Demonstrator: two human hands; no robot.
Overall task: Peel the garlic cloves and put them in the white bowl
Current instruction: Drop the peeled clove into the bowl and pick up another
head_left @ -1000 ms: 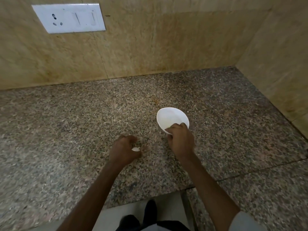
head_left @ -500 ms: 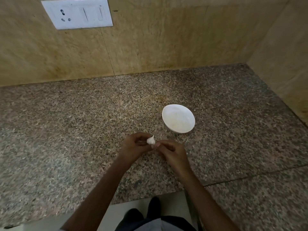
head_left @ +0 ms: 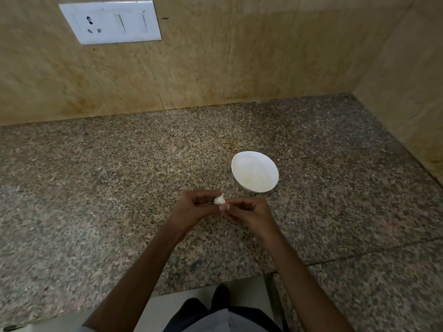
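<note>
You are holding a garlic clove (head_left: 219,200) between both hands, just above the speckled granite bench (head_left: 115,188) and a little toward you from the white bowl (head_left: 257,164). Your left hand (head_left: 191,209) is curling its fingers and thumb round the clove from the left, so that only the clove's pale top and pointed tip are showing above them. Your right hand (head_left: 250,216) is meeting it from the right, its fingers bent inward and its fingertips (head_left: 226,206) pinching at the clove's lower right side. Both hands are hovering clear of the bowl, which is sitting upright on the bench just beyond your right hand and apart from it. A faint pale mark is showing on the bowl's inner surface, too dim to tell what it is. Beyond the bench a tan stone wall (head_left: 239,68) is rising, and a white switch plate (head_left: 110,21) is sitting on it up at the left.
</note>
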